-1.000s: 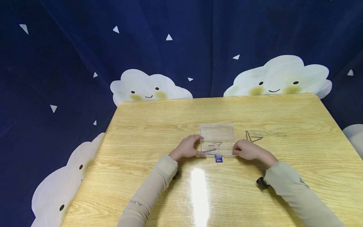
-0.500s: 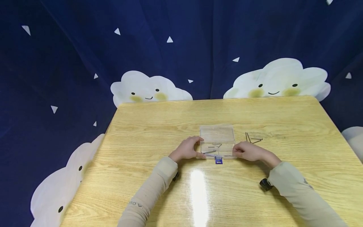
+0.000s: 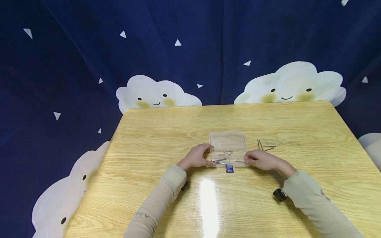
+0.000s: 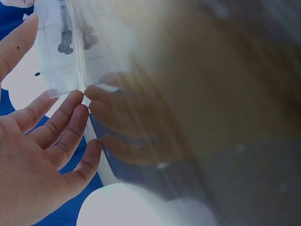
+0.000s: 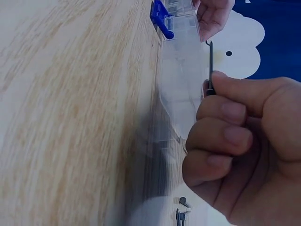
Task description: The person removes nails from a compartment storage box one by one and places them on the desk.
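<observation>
Here | wood table | navy cloud curtain | left hand relaxed at clear box | right hand pinching nail

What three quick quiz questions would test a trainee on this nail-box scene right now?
1. True or false: the clear plastic box lies open on the wooden table.
2. What does the right hand pinch in the right wrist view? A) a nail B) the blue latch C) a coin
3. On which side of the box, by the person's own sides, do the loose nails lie on the table?

Key
1. True; the lid is folded back, with nails inside.
2. A; the left hand only touches the box's other end.
3. The right side.
</observation>
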Motion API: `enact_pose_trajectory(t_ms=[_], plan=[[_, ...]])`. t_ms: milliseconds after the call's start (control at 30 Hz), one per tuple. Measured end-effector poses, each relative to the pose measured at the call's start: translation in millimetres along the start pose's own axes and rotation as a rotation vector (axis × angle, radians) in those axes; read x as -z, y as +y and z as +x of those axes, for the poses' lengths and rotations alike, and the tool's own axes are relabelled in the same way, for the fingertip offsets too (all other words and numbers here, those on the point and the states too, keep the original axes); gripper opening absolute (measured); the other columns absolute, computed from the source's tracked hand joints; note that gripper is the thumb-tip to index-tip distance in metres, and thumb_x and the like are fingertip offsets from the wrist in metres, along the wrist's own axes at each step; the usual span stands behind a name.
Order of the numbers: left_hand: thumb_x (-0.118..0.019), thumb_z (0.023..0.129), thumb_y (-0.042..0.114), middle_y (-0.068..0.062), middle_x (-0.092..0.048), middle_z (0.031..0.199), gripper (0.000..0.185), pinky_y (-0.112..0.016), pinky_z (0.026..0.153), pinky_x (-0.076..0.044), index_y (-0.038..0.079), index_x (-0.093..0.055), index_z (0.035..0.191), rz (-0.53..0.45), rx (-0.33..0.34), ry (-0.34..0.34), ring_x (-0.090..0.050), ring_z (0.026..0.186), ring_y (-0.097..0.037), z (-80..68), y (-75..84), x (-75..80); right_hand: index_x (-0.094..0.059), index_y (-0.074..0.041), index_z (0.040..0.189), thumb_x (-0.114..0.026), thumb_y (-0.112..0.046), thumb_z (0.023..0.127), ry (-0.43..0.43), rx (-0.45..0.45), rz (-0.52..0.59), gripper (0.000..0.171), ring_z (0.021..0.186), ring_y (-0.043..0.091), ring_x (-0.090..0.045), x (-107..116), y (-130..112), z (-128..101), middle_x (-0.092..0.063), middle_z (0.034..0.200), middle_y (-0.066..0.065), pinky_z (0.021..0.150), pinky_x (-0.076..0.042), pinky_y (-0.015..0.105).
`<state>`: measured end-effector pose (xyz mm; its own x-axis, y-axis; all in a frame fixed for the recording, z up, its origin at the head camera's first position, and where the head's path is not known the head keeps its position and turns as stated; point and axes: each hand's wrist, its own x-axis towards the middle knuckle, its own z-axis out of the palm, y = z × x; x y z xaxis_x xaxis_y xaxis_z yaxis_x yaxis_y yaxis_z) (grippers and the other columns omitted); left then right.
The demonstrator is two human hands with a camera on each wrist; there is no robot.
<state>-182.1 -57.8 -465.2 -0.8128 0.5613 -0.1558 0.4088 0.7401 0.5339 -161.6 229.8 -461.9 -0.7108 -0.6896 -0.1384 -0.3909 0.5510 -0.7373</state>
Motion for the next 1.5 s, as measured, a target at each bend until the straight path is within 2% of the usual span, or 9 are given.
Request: enact_pose_trajectory(t_ms=[167, 400, 600, 833, 1100, 1500], plan=[[-0.075, 0.071, 0.043, -0.003, -0.056, 0.110, 0.071, -0.034, 0.090, -0.040, 0.009, -0.049, 0.127, -0.001, 0.000, -0.003, -0.051, 0.102, -0.018, 0.0, -0.4, -0.3, -0.051, -0.005, 0.073, -0.048, -0.008, 0.094, 0.015, 0.008, 0.023, 0.022, 0.051, 0.005, -0.033, 2, -2, -4, -0.038, 0.059, -0.008, 0.051, -0.031, 0.023], [-0.076, 0.071, 0.042, -0.003, -0.056, 0.107, 0.070, -0.032, 0.087, -0.041, 0.009, -0.050, 0.126, 0.011, -0.019, 0.008, -0.052, 0.099, -0.017, 1.1, -1.7, -0.1, -0.051, -0.005, 0.075, -0.046, -0.010, 0.095, 0.042, -0.020, -0.010, 0.021, 0.053, 0.005, -0.033, 8, -5, -13, -0.037, 0.060, -0.008, 0.052, -0.031, 0.023], [-0.076, 0.070, 0.043, -0.004, -0.057, 0.108, 0.071, -0.031, 0.088, -0.041, 0.008, -0.050, 0.126, 0.012, -0.021, 0.007, -0.052, 0.099, -0.017, 1.4, -1.6, -0.3, -0.049, -0.003, 0.076, -0.044, -0.010, 0.096, 0.030, -0.025, 0.029, 0.022, 0.051, 0.004, -0.033, 11, -4, -21, -0.037, 0.059, -0.007, 0.050, -0.032, 0.023], [-0.076, 0.070, 0.042, -0.004, -0.056, 0.108, 0.071, -0.031, 0.088, -0.041, 0.008, -0.050, 0.127, 0.015, -0.015, 0.004, -0.052, 0.100, -0.018, 1.2, -1.3, 1.3, -0.048, -0.002, 0.076, -0.043, -0.010, 0.097, 0.017, -0.017, 0.054, 0.023, 0.049, 0.004, -0.032, 14, -1, -27, -0.037, 0.058, -0.008, 0.049, -0.033, 0.023], [-0.076, 0.071, 0.040, -0.005, -0.056, 0.108, 0.070, -0.032, 0.089, -0.041, 0.007, -0.050, 0.126, 0.017, -0.017, 0.001, -0.052, 0.100, -0.018, 0.1, 0.2, 2.4, -0.049, -0.003, 0.078, -0.043, -0.013, 0.097, 0.022, -0.051, 0.043, 0.023, 0.050, 0.004, -0.033, 19, 1, -34, -0.037, 0.059, -0.006, 0.049, -0.033, 0.023], [-0.076, 0.070, 0.042, -0.004, -0.056, 0.108, 0.072, -0.031, 0.088, -0.041, 0.007, -0.049, 0.127, 0.024, -0.013, -0.001, -0.052, 0.099, -0.018, 0.4, -0.4, 1.9, -0.051, -0.004, 0.078, -0.045, -0.010, 0.096, 0.067, -0.082, 0.036, 0.020, 0.050, 0.004, -0.034, 26, 13, -44, -0.038, 0.059, -0.006, 0.049, -0.033, 0.023]])
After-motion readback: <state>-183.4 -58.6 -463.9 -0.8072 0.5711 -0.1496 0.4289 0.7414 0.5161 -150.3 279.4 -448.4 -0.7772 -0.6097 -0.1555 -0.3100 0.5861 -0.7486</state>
